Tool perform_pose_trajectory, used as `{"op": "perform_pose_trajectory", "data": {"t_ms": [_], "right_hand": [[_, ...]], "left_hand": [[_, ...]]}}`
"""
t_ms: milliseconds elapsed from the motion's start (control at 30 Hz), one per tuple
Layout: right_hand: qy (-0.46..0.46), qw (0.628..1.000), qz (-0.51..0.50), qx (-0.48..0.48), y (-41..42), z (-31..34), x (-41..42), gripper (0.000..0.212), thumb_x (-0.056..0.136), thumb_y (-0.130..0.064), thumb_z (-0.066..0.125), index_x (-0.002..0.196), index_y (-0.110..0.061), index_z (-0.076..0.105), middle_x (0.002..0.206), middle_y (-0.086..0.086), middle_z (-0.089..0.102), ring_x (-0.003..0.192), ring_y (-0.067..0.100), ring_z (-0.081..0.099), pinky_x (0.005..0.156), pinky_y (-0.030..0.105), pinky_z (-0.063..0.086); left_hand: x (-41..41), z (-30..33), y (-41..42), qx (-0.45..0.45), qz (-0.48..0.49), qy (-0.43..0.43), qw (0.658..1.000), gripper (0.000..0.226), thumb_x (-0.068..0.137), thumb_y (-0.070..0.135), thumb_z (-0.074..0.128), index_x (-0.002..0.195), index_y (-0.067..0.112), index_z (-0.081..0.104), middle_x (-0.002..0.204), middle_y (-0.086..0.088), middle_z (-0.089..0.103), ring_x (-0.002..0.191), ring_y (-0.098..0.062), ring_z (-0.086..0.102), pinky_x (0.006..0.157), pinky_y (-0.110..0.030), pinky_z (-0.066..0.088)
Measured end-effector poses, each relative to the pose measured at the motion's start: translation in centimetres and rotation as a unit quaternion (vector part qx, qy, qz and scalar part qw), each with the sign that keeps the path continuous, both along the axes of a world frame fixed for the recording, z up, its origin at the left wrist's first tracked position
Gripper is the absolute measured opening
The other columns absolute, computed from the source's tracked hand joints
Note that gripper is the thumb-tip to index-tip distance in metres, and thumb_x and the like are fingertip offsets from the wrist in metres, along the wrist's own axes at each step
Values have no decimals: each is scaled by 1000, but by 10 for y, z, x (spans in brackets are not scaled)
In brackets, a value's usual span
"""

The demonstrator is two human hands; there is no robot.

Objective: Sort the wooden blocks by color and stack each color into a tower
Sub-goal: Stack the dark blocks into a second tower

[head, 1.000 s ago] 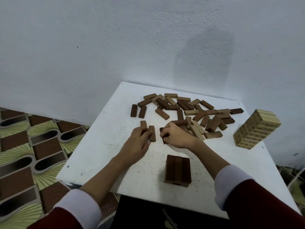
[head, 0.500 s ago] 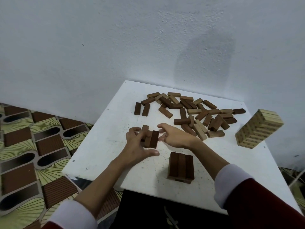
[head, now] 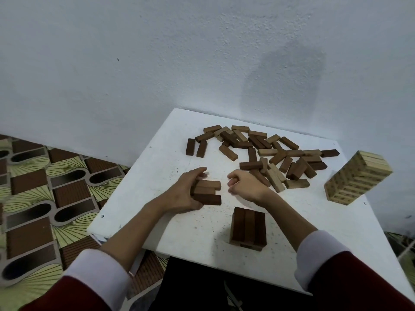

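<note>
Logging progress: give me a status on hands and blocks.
Left hand grips three dark blocks. Right hand curled, empty. Dark tower started; light tower stands. Nothing blocking.

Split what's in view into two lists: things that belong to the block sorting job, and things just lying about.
Part of the job:
- three dark blocks in the left hand's grip
- dark tower
- light tower
- loose mixed blocks
- right hand, curled, holding nothing
- white table

Just lying about:
- patterned floor
- wall
</note>
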State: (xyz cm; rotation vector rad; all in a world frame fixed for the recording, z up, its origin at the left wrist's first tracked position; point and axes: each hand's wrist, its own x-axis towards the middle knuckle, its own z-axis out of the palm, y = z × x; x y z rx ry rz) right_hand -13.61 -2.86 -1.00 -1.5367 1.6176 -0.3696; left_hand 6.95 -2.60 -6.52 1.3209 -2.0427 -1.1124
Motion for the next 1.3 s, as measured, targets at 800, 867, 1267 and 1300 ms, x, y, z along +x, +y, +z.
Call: {"op": "perform_pose_trajectory", "data": {"t_ms": [800,867,1267,1300], "right_hand": [[-86,995,-15,44,5,1,11,34,90,8,42,123,-1,48,95,8,57,79,16,59,72,22,52],[-79,995,-14,55,6,1,11,31,93,5,42,122,-2,48,93,7,57,75,15,61,72,23,52],[-85,993,1,77,9,6,18,33,92,7,42,124,-1,47,105,15,55,82,21,62,86,30,53],[-84,993,1,77,9,6,18,34,92,7,42,124,-1,47,106,15,55,85,22,62,86,30,52]], "left_hand": [[3,-12,2,-25,43,32,998,93,60,30,77,140,26,31,123,7,50,109,-8,51,88,-10,40],[3,-13,3,-26,45,36,998,94,60,29,77,141,25,30,122,7,50,109,-7,51,88,-11,40],[3,-10,4,-14,35,49,998,96,56,27,78,140,22,31,122,4,49,112,-10,51,93,-22,47],[4,-10,3,-14,34,48,998,96,56,27,78,140,22,31,122,4,49,112,-10,51,93,-21,46]]}}
